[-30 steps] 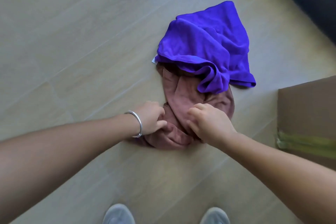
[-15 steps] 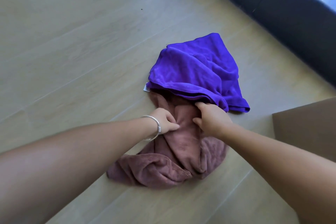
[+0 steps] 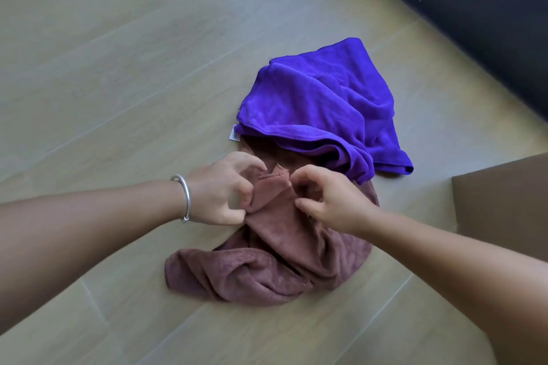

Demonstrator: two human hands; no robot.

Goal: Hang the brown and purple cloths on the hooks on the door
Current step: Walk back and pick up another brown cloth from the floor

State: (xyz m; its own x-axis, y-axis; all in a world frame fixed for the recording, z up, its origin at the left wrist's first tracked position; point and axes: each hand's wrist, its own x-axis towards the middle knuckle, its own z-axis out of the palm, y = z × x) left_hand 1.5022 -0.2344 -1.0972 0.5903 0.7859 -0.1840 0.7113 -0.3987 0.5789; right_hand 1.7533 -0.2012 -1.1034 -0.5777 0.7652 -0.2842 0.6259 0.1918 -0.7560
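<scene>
On the floor, place: the brown cloth [image 3: 275,261] lies crumpled on the floor [image 3: 118,83], its far end tucked under the purple cloth [image 3: 320,109]; both sit just left of a cardboard box [image 3: 501,201].
Left hand: the left hand [image 3: 225,190], bracelet [image 3: 182,197] at the wrist, has curled fingers pinching a raised fold at the brown cloth's far edge.
Right hand: the right hand [image 3: 332,201] pinches the same fold from the other side, close beside the left.
Purple cloth: loosely heaped, overlapping the brown cloth's far end, untouched.
Handling: both look like soft, light, plush towelling; likely limp, apt to sag and drag the overlapping purple cloth when lifted.
Where to hold: probably along a hemmed edge or corner, where a hanging loop may sit; none is visible.
Hooks and door: not in view.
</scene>
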